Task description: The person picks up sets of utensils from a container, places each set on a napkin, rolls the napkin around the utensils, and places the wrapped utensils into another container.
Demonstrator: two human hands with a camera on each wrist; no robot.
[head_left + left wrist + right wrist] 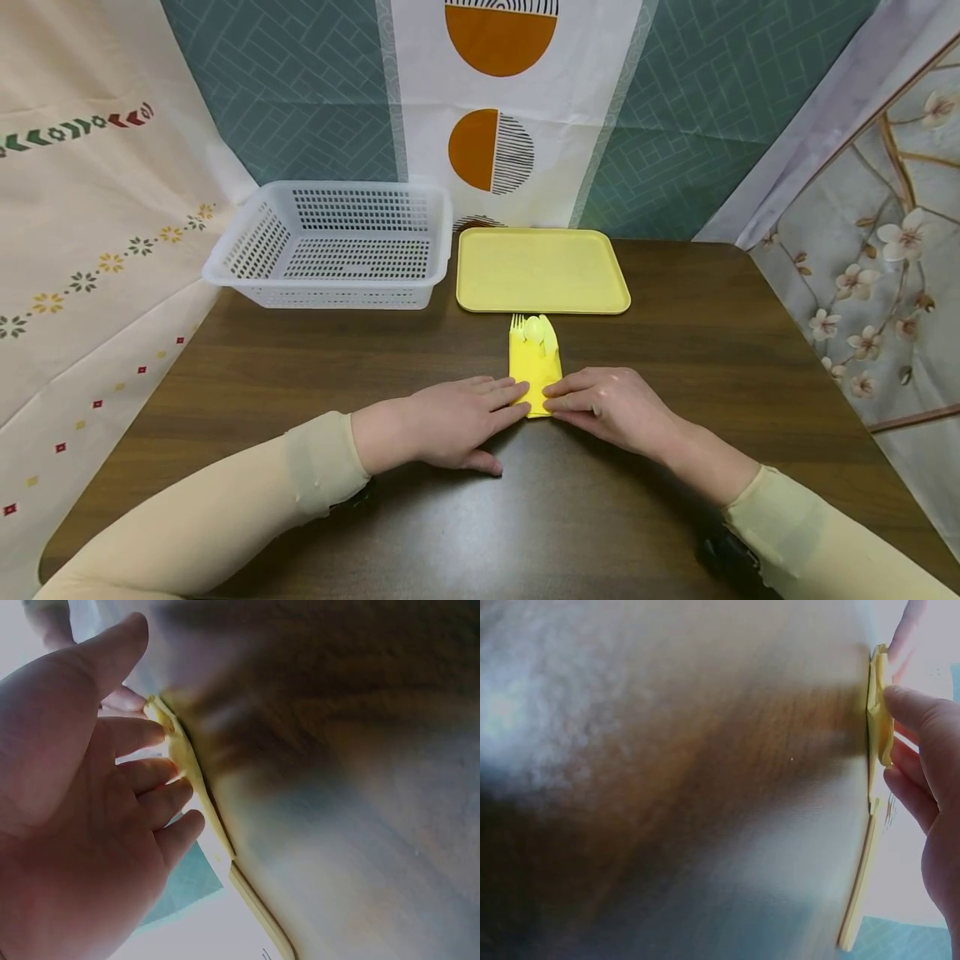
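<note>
A folded yellow napkin lies on the table, narrow and pocket-like. Out of its far end stick the tops of a yellow fork, a spoon and a knife; their handles are hidden inside. My left hand lies palm down, its outstretched fingertips pressing the napkin's near left part, its thumb apart on the table. At the near right edge my right hand pinches the napkin between bent fingers and thumb. Both wrist views show the napkin edge-on, the right thumb against it.
Just beyond the cutlery lies a yellow tray. To its left stands a white perforated plastic basket. Patterned cloths hang behind and on both sides of the brown wooden table.
</note>
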